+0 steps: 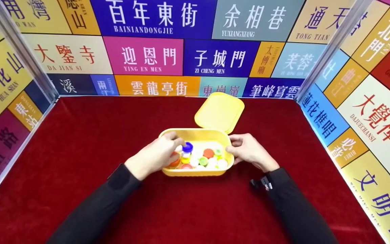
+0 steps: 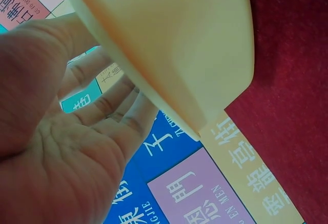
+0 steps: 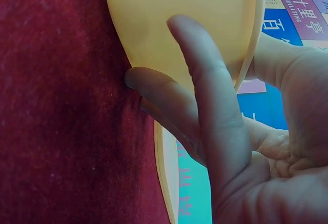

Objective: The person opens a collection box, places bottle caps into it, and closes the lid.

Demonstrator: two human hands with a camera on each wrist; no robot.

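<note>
A yellow plastic box (image 1: pixel 195 173) with rounded corners stands on the red cloth, holding several small round pieces like bottle caps. My right hand (image 1: pixel 249 150) grips its right end; in the right wrist view the thumb goes over the rim and the fingers (image 3: pixel 220 106) lie along the outer wall. Over the left rim reaches my left hand (image 1: pixel 157 152), its fingertips down among the pieces, thumb and forefinger apart. Close to those fingertips are a blue cap (image 1: pixel 188 147) and an orange-red one (image 1: pixel 174 160). In the left wrist view, the box wall (image 2: pixel 179 44) hides the fingertips.
A yellow lid (image 1: pixel 219 112) lies flat on the red cloth (image 1: pixel 188 210) behind the box. Upright panels with printed place names (image 1: pixel 149 56) enclose the back and both sides.
</note>
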